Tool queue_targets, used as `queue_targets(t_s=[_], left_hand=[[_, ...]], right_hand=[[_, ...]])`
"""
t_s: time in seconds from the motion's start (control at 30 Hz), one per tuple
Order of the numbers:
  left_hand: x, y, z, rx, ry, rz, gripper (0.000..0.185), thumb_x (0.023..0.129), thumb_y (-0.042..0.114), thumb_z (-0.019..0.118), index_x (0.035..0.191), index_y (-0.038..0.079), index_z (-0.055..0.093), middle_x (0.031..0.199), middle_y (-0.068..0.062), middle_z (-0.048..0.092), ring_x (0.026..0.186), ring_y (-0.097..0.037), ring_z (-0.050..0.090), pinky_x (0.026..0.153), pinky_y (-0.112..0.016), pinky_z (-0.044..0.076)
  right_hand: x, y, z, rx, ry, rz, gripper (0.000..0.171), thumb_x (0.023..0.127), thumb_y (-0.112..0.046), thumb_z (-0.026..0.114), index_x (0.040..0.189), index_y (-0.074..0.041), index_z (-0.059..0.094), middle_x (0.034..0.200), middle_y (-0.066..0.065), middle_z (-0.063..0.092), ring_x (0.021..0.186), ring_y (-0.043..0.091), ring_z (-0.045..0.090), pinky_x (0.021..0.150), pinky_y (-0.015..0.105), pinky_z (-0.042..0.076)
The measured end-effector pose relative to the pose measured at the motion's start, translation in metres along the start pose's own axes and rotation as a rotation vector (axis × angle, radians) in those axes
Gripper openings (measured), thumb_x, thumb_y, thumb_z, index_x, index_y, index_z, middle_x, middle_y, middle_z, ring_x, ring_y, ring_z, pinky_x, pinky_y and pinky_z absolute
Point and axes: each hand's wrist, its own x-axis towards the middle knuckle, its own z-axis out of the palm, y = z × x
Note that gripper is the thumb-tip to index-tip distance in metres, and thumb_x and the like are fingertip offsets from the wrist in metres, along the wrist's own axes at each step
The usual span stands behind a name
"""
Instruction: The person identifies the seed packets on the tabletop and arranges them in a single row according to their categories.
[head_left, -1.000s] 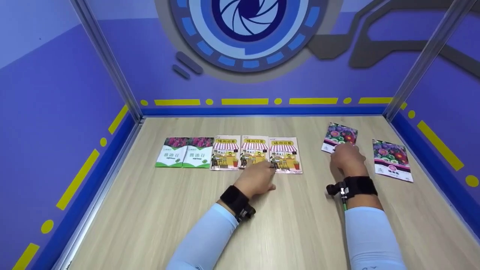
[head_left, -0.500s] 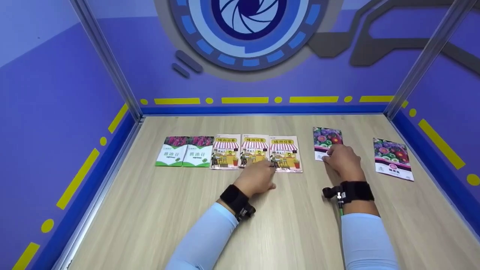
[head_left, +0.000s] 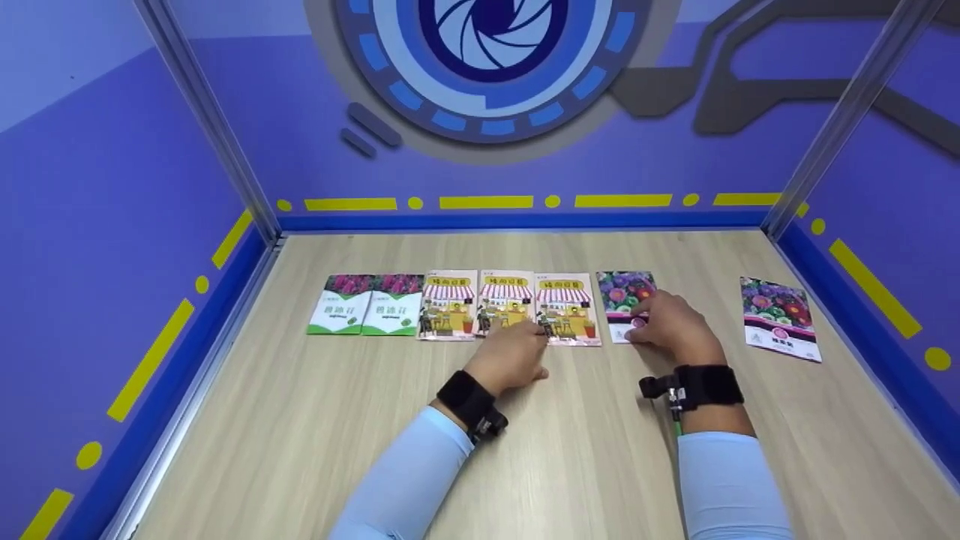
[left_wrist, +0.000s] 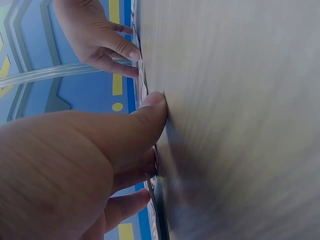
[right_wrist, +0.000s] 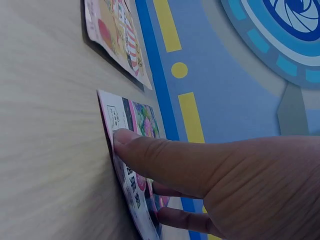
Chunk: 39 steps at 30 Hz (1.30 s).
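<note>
From the head camera, I judged the row on the wooden table (head_left: pixel 300 420) nearly complete: two green-and-white packets (head_left: pixel 365 304) lay side by side at the left end, three packets with a striped shop front (head_left: pixel 510 306) followed edge to edge, and my right hand (head_left: pixel 670 324) pressed a purple flower packet (head_left: pixel 624 289) flat just beside the last shop-front one, its fingers extended over the packet's lower half and not curled round it. A second purple flower packet (head_left: pixel 778 319) lay well apart to the right, tilted and not yet in line, so by my reckoning that one was what remained. My left hand (head_left: pixel 511 354) rested with its fingertips on the lower edge of the shop-front packets, between the middle and the right one, holding nothing. Counted: two green, three shop-front, two purple flower, seven packets in all. In the left wrist view, my left hand (left_wrist: pixel 75 165) filled the near side, the thumb (left_wrist: pixel 150 112) laid straight against the table and the other fingers reaching onto a packet's edge, seen only as a thin line; my right hand (left_wrist: pixel 95 35) showed farther along, its fingers down on the row. In the right wrist view, my right hand (right_wrist: pixel 215 175) lay flat with its fingertips (right_wrist: pixel 122 137) on the purple flower packet (right_wrist: pixel 137 125), which sat on the table close to a shop-front packet (right_wrist: pixel 117 37) but with a narrow strip of wood between them; whether the two edges were squared I could not tell
</note>
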Motion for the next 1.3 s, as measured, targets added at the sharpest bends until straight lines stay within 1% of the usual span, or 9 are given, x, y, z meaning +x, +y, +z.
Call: queue_targets(t_s=[0.13, 0.37, 0.47, 0.67, 1.0, 1.07, 1.17, 1.23, 1.3], left_hand=[[0.000, 0.000, 0.000, -0.003, 0.003, 0.002, 0.052, 0.094, 0.055, 0.077, 0.131, 0.019, 0.075, 0.149, 0.003, 0.065, 0.139, -0.019, 0.059, 0.122, -0.067, 0.040], [0.000, 0.001, -0.002, 0.002, -0.005, -0.007, 0.045, 0.093, 0.054, 0.079, 0.122, 0.020, 0.077, 0.150, 0.006, 0.064, 0.142, -0.017, 0.058, 0.123, -0.067, 0.038], [0.001, 0.001, -0.001, 0.003, -0.008, -0.008, 0.047, 0.093, 0.054, 0.078, 0.126, 0.020, 0.076, 0.152, 0.005, 0.063, 0.143, -0.018, 0.057, 0.123, -0.067, 0.038], [0.001, 0.001, 0.000, 0.011, -0.026, -0.013, 0.053, 0.095, 0.056, 0.076, 0.134, 0.020, 0.074, 0.151, 0.005, 0.063, 0.142, -0.018, 0.057, 0.124, -0.067, 0.037], [0.000, 0.001, 0.000, 0.009, -0.010, -0.007, 0.056, 0.094, 0.055, 0.077, 0.136, 0.020, 0.073, 0.151, 0.005, 0.063, 0.141, -0.019, 0.058, 0.123, -0.068, 0.039], [0.000, 0.001, -0.001, 0.008, -0.010, -0.006, 0.055, 0.093, 0.055, 0.077, 0.135, 0.019, 0.073, 0.151, 0.004, 0.063, 0.141, -0.019, 0.058, 0.123, -0.068, 0.038], [-0.001, 0.001, -0.002, 0.008, -0.013, -0.006, 0.056, 0.094, 0.055, 0.077, 0.136, 0.019, 0.073, 0.152, 0.004, 0.063, 0.142, -0.019, 0.058, 0.123, -0.068, 0.038], [-0.002, 0.002, -0.003, 0.006, -0.013, -0.006, 0.054, 0.095, 0.055, 0.076, 0.135, 0.019, 0.073, 0.152, 0.004, 0.063, 0.143, -0.019, 0.058, 0.123, -0.068, 0.037], [-0.002, 0.002, -0.003, 0.003, -0.008, -0.005, 0.053, 0.095, 0.054, 0.076, 0.134, 0.019, 0.074, 0.151, 0.004, 0.064, 0.141, -0.019, 0.058, 0.123, -0.068, 0.038]], right_hand=[[-0.003, -0.003, 0.001, 0.005, 0.013, -0.029, 0.054, 0.089, -0.031, 0.088, 0.135, -0.006, 0.073, 0.136, 0.023, 0.069, 0.109, 0.036, 0.059, 0.103, 0.059, 0.052], [-0.001, -0.007, 0.005, -0.027, 0.028, -0.039, 0.052, 0.088, -0.031, 0.089, 0.132, -0.007, 0.075, 0.137, 0.024, 0.068, 0.114, 0.036, 0.059, 0.107, 0.062, 0.051], [0.000, -0.008, 0.006, -0.018, 0.025, -0.032, 0.053, 0.088, -0.032, 0.089, 0.133, -0.008, 0.075, 0.137, 0.023, 0.067, 0.113, 0.036, 0.058, 0.107, 0.062, 0.051], [-0.001, -0.009, 0.007, -0.007, 0.034, -0.058, 0.052, 0.089, -0.033, 0.088, 0.132, -0.007, 0.075, 0.136, 0.022, 0.068, 0.113, 0.036, 0.059, 0.108, 0.062, 0.050], [0.000, -0.008, 0.007, -0.001, 0.034, -0.056, 0.048, 0.092, -0.031, 0.085, 0.131, -0.006, 0.074, 0.139, 0.025, 0.064, 0.115, 0.038, 0.057, 0.111, 0.063, 0.048], [0.000, -0.008, 0.006, 0.000, 0.034, -0.045, 0.049, 0.094, -0.032, 0.083, 0.133, -0.005, 0.073, 0.143, 0.026, 0.062, 0.120, 0.040, 0.057, 0.113, 0.065, 0.047], [-0.002, -0.005, 0.001, 0.018, 0.046, 0.007, 0.054, 0.098, -0.037, 0.077, 0.141, -0.005, 0.068, 0.149, 0.028, 0.056, 0.130, 0.046, 0.055, 0.117, 0.069, 0.042], [-0.005, 0.001, -0.005, 0.022, 0.073, 0.041, 0.058, 0.102, -0.040, 0.072, 0.147, -0.005, 0.063, 0.154, 0.030, 0.051, 0.139, 0.051, 0.050, 0.119, 0.071, 0.038], [-0.010, 0.011, -0.011, 0.027, 0.108, 0.072, 0.059, 0.105, -0.041, 0.068, 0.150, -0.005, 0.059, 0.156, 0.032, 0.047, 0.142, 0.055, 0.046, 0.117, 0.073, 0.038]])
